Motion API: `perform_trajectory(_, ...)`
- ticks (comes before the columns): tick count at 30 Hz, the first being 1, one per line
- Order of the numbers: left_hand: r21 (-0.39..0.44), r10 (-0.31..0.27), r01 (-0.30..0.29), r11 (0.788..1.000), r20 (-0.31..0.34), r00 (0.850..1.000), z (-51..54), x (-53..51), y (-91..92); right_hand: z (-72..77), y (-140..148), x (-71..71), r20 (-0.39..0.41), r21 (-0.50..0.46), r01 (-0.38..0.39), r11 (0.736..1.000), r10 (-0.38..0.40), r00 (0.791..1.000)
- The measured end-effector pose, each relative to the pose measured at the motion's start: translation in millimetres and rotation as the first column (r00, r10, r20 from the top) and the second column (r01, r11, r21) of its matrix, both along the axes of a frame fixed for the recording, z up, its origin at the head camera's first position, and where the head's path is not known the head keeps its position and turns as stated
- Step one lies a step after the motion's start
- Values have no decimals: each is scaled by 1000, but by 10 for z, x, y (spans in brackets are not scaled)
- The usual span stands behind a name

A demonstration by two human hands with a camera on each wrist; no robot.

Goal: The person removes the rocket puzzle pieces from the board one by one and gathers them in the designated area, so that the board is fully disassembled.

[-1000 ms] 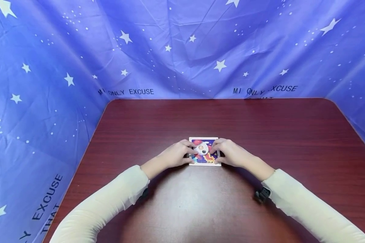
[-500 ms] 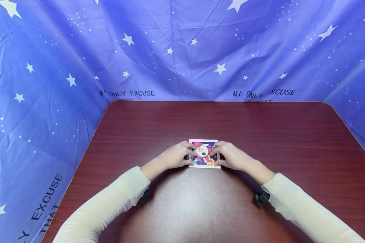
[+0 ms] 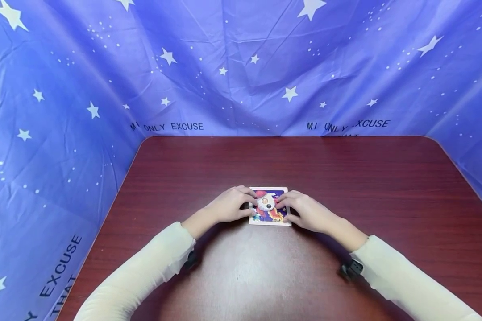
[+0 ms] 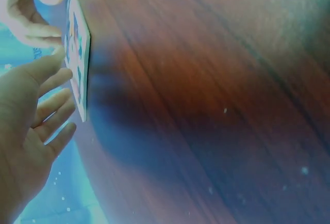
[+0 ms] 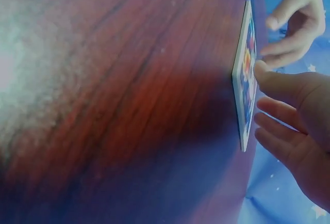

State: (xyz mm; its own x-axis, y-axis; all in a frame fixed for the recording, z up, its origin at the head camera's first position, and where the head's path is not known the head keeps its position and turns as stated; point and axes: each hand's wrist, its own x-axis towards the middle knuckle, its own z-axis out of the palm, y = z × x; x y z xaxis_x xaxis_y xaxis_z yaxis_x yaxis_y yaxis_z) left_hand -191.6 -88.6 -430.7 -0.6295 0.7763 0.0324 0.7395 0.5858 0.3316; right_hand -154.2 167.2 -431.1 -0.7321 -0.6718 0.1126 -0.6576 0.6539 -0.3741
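A small square picture board lies flat near the middle of the table. It has a white border and a cartoon print with a white rocket-like shape, red patches and yellow-orange flames on dark purple. My left hand is at its left edge, fingertips over the print. From the right, my right hand reaches over the opposite edge the same way. Both wrist views show the board edge-on, with relaxed, spread fingers close to it and not curled round it. Whether any fingertip touches the surface is hard to tell.
The dark red wood-grain table extends around the board, with a glare patch in front. A blue-purple curtain with white stars hangs behind and at both sides. Black devices are on the left wrist and right wrist.
My fingers have eased slightly outward, and the right thumb has come away from the board's lower right corner. The board stays in place on the table; the head view has tilted slightly.
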Motion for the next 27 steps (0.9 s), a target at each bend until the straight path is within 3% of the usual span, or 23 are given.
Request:
perform_trajectory(9,38,113,-114,993,41,993,10,-104,-50,1,-32,95,-77,87,-89,992,95,992)
perform_trajectory(16,-16,140,-139,990,86,987,-14,-190,21,-66,-39,92,-74,164,-175,971,189,979)
perform_trajectory(22,-56,145,-140,989,118,982,11,-221,46,-66,-45,68,-42,199,-191,961,203,978)
perform_trajectory(27,-69,140,-133,989,105,985,22,-236,54,-46,-44,42,-5,234,-198,952,205,979)
